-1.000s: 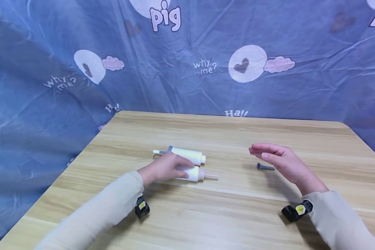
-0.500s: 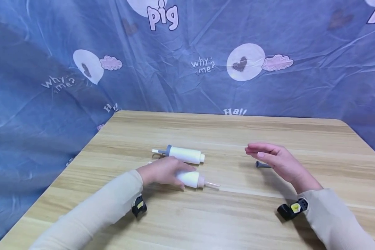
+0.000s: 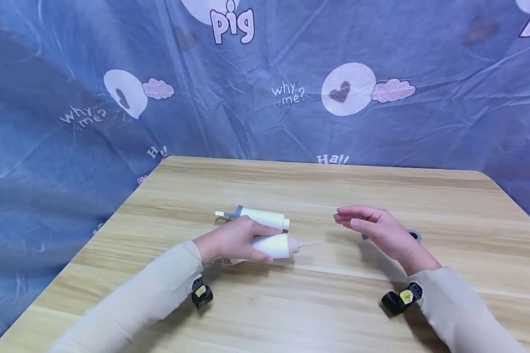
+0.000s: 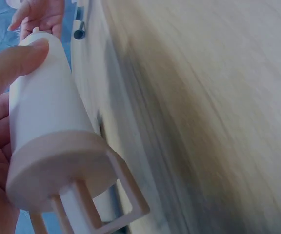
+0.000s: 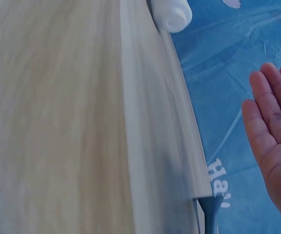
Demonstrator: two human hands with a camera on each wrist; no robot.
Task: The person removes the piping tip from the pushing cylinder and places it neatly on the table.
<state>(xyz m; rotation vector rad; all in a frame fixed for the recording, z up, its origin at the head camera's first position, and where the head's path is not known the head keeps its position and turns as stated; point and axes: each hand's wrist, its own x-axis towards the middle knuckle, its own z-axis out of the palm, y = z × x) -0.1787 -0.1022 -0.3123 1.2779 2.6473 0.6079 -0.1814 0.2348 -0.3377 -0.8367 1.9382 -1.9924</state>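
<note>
My left hand (image 3: 234, 239) grips a white balloon pump (image 3: 274, 246) with pale pink ends, its thin nozzle pointing right. In the left wrist view the thumb lies along the pump's barrel (image 4: 50, 97), and the pink end cap and loop handle (image 4: 130, 190) face the camera. Just behind it, a second white pump (image 3: 264, 218) with a grey-blue cap lies on the table. My right hand (image 3: 377, 233) hovers with its fingers straight and nothing in them. Under and behind it lies a grey-blue cone-shaped nozzle (image 5: 211, 212), partly hidden in the head view.
The wood-grain table (image 3: 318, 314) ends at a blue printed curtain (image 3: 265, 113) at the back and left. A small grey-blue piece with a round hole (image 3: 415, 236) shows beyond the right wrist. Both wrists carry black cameras.
The pink-ended pump has come up a little in my left hand, its nozzle now tipped slightly upward. My right hand has drifted left, uncovering the grey-blue piece behind it.
</note>
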